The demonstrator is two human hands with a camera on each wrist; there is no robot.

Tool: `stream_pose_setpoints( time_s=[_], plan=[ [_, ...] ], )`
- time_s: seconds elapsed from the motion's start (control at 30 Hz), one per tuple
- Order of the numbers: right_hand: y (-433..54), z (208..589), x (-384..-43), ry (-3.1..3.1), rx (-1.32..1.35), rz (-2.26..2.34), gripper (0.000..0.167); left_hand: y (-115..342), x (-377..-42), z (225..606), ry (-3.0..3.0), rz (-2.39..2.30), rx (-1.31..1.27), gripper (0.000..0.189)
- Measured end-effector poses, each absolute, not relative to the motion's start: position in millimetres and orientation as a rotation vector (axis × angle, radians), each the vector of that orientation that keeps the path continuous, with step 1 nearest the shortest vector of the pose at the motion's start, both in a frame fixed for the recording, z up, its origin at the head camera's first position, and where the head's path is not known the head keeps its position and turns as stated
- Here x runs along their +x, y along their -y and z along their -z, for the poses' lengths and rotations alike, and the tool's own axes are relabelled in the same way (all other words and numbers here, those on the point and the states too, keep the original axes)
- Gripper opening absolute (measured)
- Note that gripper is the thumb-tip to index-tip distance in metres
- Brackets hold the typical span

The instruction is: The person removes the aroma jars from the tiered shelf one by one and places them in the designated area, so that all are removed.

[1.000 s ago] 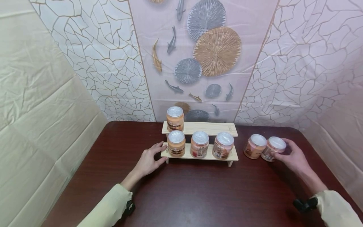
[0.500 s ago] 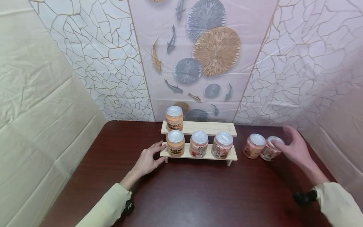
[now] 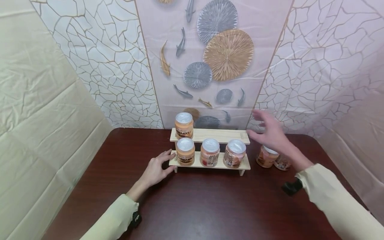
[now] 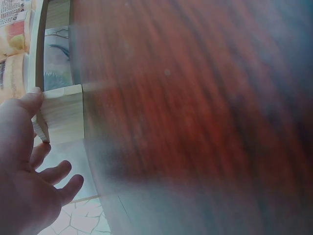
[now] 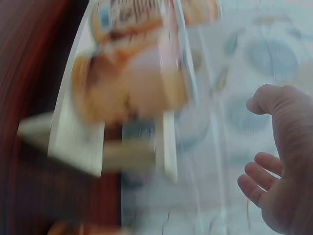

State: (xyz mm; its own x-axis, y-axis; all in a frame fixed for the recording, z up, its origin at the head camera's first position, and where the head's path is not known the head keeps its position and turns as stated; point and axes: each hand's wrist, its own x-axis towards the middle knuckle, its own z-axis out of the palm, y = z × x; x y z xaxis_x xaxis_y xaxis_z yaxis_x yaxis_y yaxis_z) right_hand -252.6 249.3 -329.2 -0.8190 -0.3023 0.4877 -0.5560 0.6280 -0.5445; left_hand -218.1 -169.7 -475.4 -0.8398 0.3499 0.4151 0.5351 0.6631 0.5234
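Note:
A two-step wooden rack (image 3: pixel 219 136) stands at the table's back. At its lower left end my left hand (image 3: pixel 154 170) pinches the board between thumb and fingers, as the left wrist view also shows. One orange jar (image 3: pixel 184 129) with a silvery top sits on the upper step's left end. The lower step carries a left jar (image 3: pixel 185 157), a middle jar (image 3: pixel 209 157) and a right jar (image 3: pixel 234 158). Raised beside the upper step's right end, my right hand (image 3: pixel 271 135) holds nothing, its fingers spread. In the right wrist view the rack is blurred.
Right of the rack, a jar (image 3: pixel 264 159) and another jar (image 3: pixel 283 163) stand side by side on the dark table (image 3: pixel 210 203), partly hidden by my right arm. A patterned cloth (image 3: pixel 195 100) hangs behind the table.
My right hand has let go of the far right jar, lifted, and moved left toward the rack's upper step. The left hand and the jars have stayed put.

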Motion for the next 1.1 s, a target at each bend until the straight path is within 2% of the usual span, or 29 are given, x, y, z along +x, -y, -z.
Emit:
stream_pose_setpoints(
  time_s=[0.27, 0.8, 1.1],
  plan=[
    [-188, 324, -261, 2.532, 0.868, -1.105, 0.071, 169, -219, 476, 2.597, 0.954, -0.706, 0.048],
    [-115, 322, -277, 2.622, 0.949, -1.337, 0.075, 170, -219, 476, 2.576, 0.948, -0.705, 0.048],
    [-85, 324, -284, 2.630, 0.885, -1.374, 0.075, 170, -220, 477, 2.595, 0.946, -0.712, 0.050]
  ],
)
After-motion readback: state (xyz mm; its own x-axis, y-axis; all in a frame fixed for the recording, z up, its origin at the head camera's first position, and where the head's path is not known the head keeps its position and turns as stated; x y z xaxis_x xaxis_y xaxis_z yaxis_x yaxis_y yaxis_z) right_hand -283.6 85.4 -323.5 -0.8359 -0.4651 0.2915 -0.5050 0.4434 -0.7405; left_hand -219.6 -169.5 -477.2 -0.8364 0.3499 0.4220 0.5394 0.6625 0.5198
